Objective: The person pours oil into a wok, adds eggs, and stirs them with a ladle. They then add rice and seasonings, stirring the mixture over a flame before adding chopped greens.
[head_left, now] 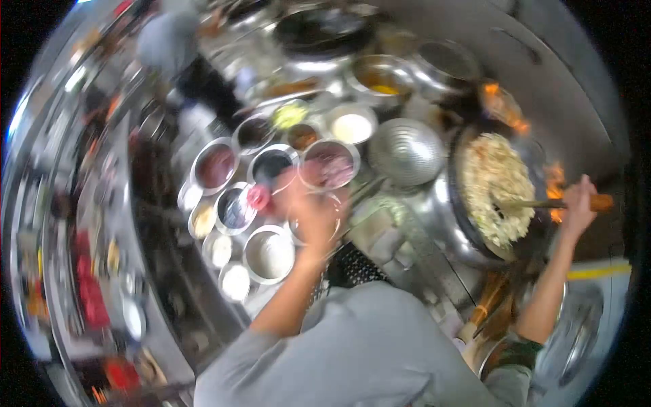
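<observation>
My right hand is closed round the orange wooden grip of a long-handled wok tool, whose head is buried in the food. A heap of pale yellowish fried food in small pieces fills much of the dark wok. Flames rise at the wok's far side and right. My left hand is over the cluster of metal bowls, smeared by motion, and I cannot tell whether it holds anything. Beside its blurred fingers shows a small red round thing. A bowl of pinkish food lies just beyond this hand.
Several metal bowls with dark, white and pale contents, such as a white-filled bowl, crowd the left counter. A perforated strainer lies between them and the wok. Another person stands at upper left. A bamboo brush is near my right forearm.
</observation>
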